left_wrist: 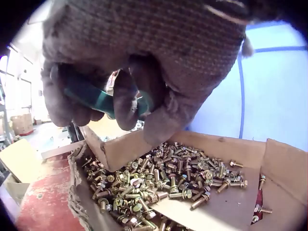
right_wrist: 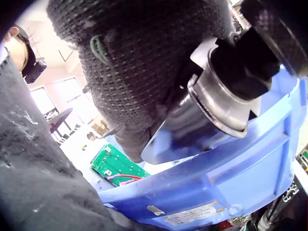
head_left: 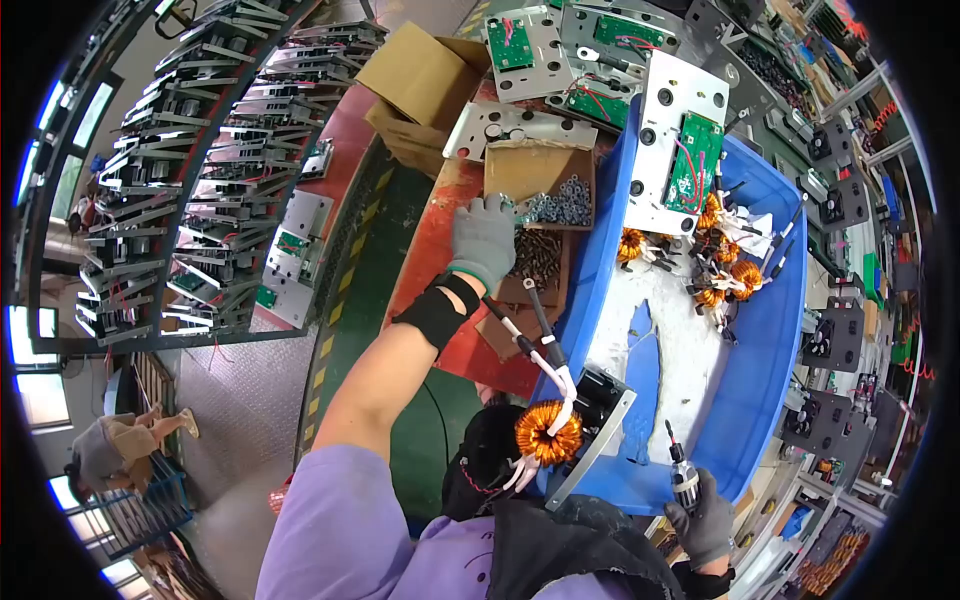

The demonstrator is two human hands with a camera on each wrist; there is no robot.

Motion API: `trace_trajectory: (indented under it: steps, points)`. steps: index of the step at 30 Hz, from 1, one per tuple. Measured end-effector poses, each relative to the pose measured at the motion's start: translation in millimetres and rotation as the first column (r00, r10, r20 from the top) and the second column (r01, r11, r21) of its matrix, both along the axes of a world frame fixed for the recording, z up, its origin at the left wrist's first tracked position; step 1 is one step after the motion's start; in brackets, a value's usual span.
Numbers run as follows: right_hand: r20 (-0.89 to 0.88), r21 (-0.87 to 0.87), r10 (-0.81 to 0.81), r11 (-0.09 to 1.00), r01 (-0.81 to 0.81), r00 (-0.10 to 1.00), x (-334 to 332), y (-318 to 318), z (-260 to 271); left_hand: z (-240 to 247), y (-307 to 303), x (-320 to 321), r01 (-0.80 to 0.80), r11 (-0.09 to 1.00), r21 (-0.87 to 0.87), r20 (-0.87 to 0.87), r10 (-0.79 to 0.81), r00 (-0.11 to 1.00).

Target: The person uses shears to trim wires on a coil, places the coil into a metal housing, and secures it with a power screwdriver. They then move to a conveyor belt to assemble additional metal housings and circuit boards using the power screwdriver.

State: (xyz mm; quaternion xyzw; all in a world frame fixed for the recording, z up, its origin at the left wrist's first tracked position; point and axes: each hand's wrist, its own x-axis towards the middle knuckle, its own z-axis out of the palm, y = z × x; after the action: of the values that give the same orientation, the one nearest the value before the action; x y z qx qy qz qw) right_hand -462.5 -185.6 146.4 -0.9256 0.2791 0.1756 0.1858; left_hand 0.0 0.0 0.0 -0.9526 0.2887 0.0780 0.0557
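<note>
My gloved left hand (head_left: 484,240) is over the cardboard boxes on the red table, beside the silver nuts (head_left: 568,204) and above the bolts (head_left: 537,252). In the left wrist view the fingers of this hand (left_wrist: 144,48) curl round a teal object (left_wrist: 91,96), partly hidden, above the loose bolts (left_wrist: 173,178). My gloved right hand (head_left: 706,525) grips a power screwdriver (head_left: 685,480) near the blue bin's front corner, its bit pointing up and away. The right wrist view shows the tool's metal collar (right_wrist: 219,108) beside the glove (right_wrist: 134,62).
The blue bin (head_left: 775,350) holds copper coils (head_left: 745,278), with a metal plate and green board (head_left: 693,165) across its far end. A wired coil (head_left: 548,433) on a bracket stands close to my body. Racks (head_left: 190,170) are at the left; open cardboard (head_left: 420,75) lies beyond the boxes.
</note>
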Motion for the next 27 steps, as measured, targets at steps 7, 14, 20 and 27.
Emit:
trace_trajectory:
  steps: [7, 14, 20, 27]
  points:
    - [0.072, -0.015, 0.041, 0.999, -0.040, 0.997, 6, 0, -1, 5, 18, -9, 0.010, 0.969, -0.246, 0.082, 0.010, 0.997]
    - [0.207, 0.244, 0.227, 0.930, -0.275, 0.952, 33, 0, 20, 153, 122, -118, -0.606, 0.428, -0.671, -0.676, -0.017, 0.737]
    - [0.209, 0.340, 0.425, 0.813, -0.473, 0.881, 47, -4, 14, 210, 177, -202, -0.670, 0.713, -0.207, -0.970, -0.241, 0.044]
    - [0.244, 0.327, 0.480, 0.777, -0.538, 0.843, 54, 0, 12, 185, 159, -231, -0.720, 0.693, 0.039, -0.964, -0.164, -0.210]
